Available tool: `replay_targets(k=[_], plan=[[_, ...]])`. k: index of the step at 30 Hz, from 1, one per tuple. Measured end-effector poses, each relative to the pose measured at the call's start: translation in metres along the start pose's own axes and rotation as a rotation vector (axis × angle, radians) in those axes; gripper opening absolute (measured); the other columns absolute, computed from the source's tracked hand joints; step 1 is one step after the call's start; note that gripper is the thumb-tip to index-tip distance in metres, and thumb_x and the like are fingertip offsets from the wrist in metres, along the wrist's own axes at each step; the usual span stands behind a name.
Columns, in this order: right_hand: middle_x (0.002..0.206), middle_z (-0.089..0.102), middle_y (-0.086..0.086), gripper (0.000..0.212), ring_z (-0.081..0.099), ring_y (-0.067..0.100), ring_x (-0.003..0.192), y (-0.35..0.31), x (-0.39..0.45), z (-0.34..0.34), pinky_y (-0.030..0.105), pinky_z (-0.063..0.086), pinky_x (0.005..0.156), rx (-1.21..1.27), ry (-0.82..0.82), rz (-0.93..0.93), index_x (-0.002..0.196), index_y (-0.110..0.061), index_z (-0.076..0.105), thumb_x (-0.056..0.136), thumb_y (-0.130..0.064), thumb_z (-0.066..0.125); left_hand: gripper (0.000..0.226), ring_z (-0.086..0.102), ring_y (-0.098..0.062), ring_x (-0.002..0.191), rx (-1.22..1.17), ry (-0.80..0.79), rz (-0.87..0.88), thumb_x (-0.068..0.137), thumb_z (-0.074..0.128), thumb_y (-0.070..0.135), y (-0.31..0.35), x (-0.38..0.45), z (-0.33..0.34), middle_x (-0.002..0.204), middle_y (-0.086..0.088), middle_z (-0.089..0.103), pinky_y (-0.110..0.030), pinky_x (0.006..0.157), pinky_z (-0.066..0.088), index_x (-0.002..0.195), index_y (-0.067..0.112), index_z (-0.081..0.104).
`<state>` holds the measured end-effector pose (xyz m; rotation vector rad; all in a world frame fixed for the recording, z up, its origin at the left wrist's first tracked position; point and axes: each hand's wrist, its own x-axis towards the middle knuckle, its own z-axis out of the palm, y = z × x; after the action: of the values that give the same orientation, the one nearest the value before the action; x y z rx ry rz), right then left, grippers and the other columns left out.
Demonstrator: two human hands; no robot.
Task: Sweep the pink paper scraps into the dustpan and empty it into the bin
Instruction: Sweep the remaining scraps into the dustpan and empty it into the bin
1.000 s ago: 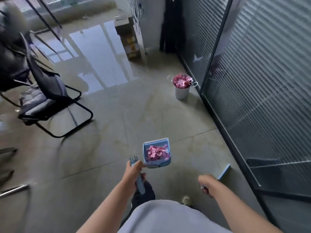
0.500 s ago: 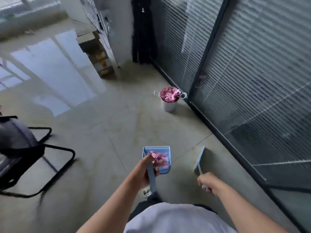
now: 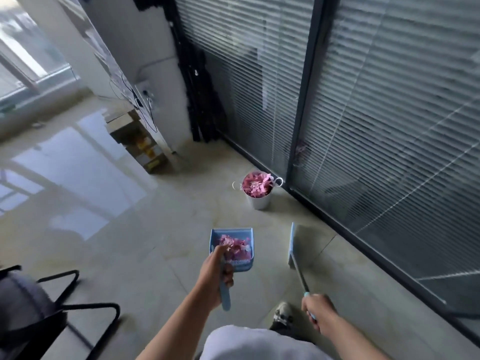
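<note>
Gripping scrap-filled dustpan (image 3: 232,252) in left hand (image 3: 215,278), right hand (image 3: 318,311) grasps brush (image 3: 293,245); bin (image 3: 258,189) heaped.

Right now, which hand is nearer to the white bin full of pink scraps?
Left. The left hand, gripping the dustpan handle, sits below the bin; the right hand, holding the brush, is lower and farther back.

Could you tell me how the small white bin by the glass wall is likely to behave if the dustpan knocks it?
The bin looks small and narrow-based, so it would probably tip or slide easily. Its pink scraps are heaped to the rim, so some would likely spill. Paper adds little weight, so it is probably light.
</note>
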<state>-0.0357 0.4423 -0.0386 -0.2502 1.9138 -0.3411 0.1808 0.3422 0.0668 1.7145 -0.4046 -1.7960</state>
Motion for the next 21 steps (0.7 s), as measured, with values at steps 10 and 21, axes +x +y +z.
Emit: replay_targets(k=[10,21], plan=[[0.035,0.039,0.002,0.02,0.033,0.015,0.032,-0.043,0.012,0.037,0.011,0.021,0.038,0.089,0.068,0.066,0.054,-0.008,0.05,0.071,-0.01,0.06,0.042,0.026,-0.011,0.036,0.326,-0.103,0.183,0.095,0.044,0.053,0.072,0.025,0.017,0.046,0.002,0.03,-0.018,0.041,0.024,0.099,0.012,0.049],[0.037,0.038,0.005,0.027,0.028,0.012,0.023,-0.073,-0.012,0.053,0.008,0.02,0.037,0.179,0.139,0.103,0.055,-0.003,0.053,0.082,-0.005,0.056,0.036,0.042,-0.016,0.043,1.047,-0.229,0.312,0.087,0.05,0.061,0.116,0.081,0.029,0.063,-0.003,0.048,-0.02,0.04,0.036,0.095,0.026,0.047]])
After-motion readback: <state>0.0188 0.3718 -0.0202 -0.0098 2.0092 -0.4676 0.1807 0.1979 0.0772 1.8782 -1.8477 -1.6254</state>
